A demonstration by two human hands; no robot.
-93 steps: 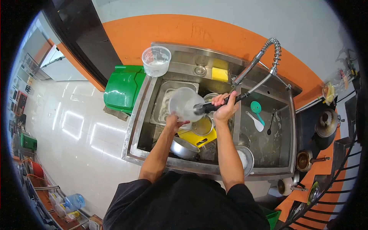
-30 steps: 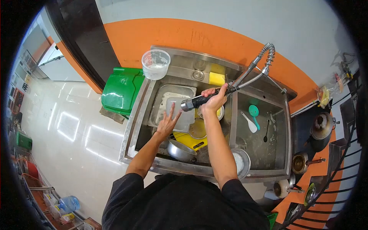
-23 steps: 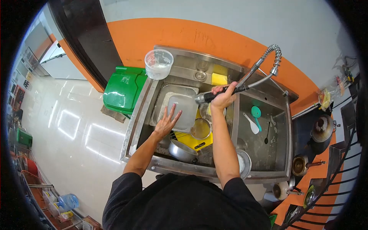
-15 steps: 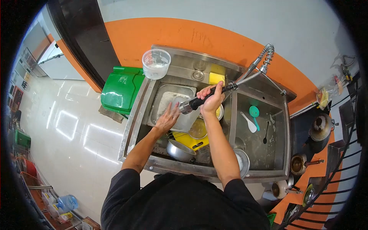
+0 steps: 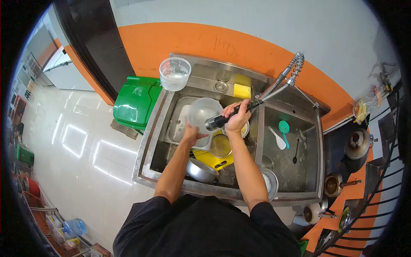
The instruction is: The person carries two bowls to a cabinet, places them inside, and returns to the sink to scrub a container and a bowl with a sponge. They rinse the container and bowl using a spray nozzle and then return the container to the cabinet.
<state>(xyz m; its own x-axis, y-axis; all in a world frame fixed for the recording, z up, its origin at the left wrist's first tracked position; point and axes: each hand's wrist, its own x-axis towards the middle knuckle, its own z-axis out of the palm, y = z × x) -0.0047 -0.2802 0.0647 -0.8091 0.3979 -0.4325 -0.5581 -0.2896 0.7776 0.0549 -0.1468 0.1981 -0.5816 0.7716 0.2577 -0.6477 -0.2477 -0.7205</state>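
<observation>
My right hand (image 5: 236, 116) is wrapped round the black grip of a spray faucet (image 5: 219, 121), its metal head tilted down to the left. My left hand (image 5: 192, 135) grips the lower side of a round translucent plastic tub (image 5: 201, 109), its fingers partly hidden. The tub is held over a rectangular steel pan (image 5: 174, 136) with whitish residue in the left basin. The spray head is at the tub's right side. Below the hands lie a yellow perforated board (image 5: 219, 162), a round strainer or bowl (image 5: 220, 145) and a metal pot (image 5: 201, 170).
The right basin holds a green ladle (image 5: 284, 127), a white rice paddle (image 5: 278, 139) and a dark spoon (image 5: 296, 152). A clear bucket (image 5: 175, 77) and yellow sponge (image 5: 242, 91) sit on the back ledge. A green bin (image 5: 136, 100) stands left; a wok (image 5: 357, 143) is right.
My left hand has moved down slightly and now holds the translucent tub, which has risen into view above the pan. The spray head has shifted a little to the right.
</observation>
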